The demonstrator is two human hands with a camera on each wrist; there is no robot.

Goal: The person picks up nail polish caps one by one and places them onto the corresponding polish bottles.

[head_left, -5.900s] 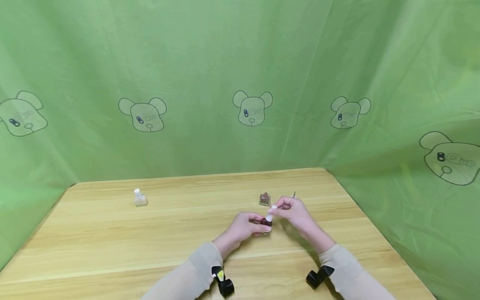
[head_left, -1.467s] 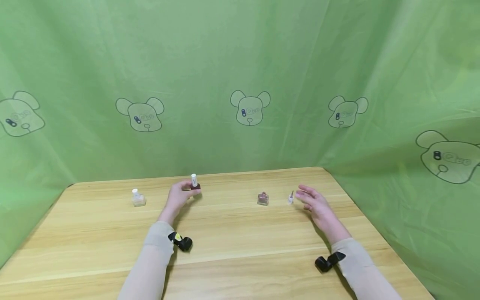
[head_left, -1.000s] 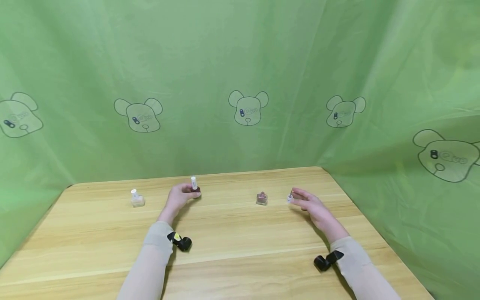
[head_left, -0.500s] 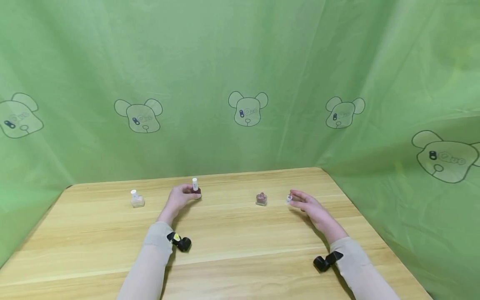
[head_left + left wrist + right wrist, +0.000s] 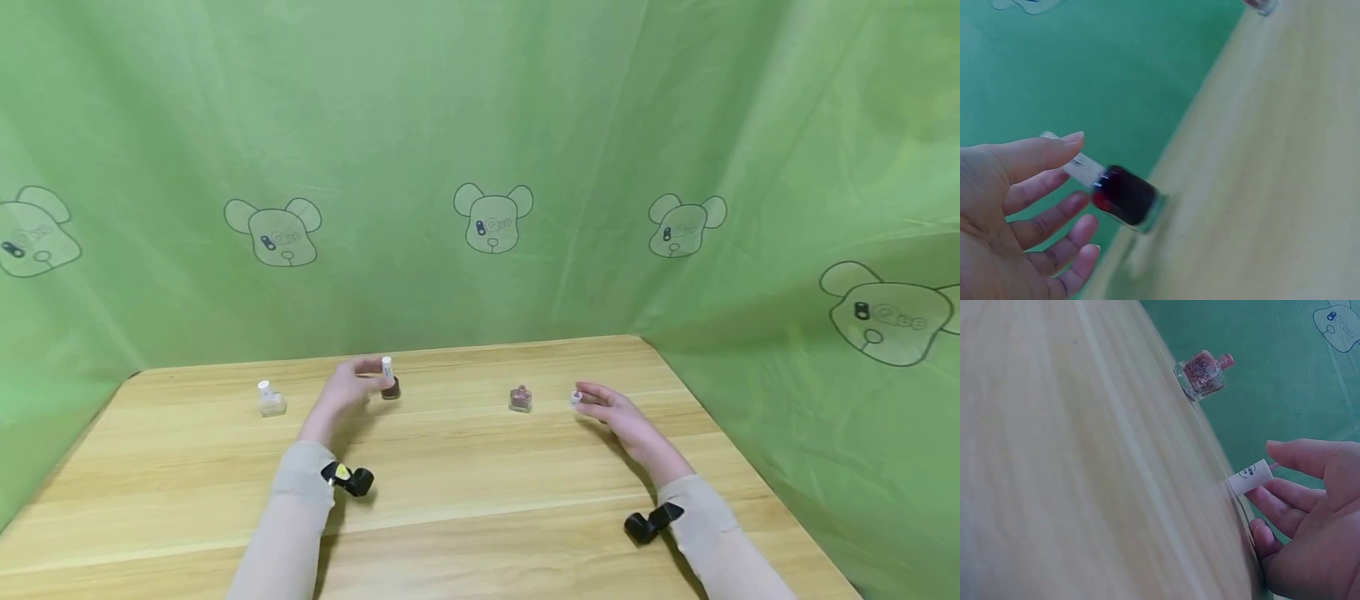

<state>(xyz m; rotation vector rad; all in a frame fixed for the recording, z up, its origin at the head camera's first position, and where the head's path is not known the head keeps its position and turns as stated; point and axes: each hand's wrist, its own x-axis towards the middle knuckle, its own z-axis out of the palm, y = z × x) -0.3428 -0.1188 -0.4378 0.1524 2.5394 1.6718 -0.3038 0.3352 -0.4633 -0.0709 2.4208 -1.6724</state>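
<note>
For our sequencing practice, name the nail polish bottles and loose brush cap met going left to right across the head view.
Pale white-capped nail polish bottle, dark red nail polish bottle, pink glitter nail polish bottle, white brush cap.

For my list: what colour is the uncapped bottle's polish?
The nail polish is speckled pink; best view: right wrist.

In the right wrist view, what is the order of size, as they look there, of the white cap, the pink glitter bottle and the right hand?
1. Right hand, clearly largest
2. Pink glitter bottle
3. White cap
</note>
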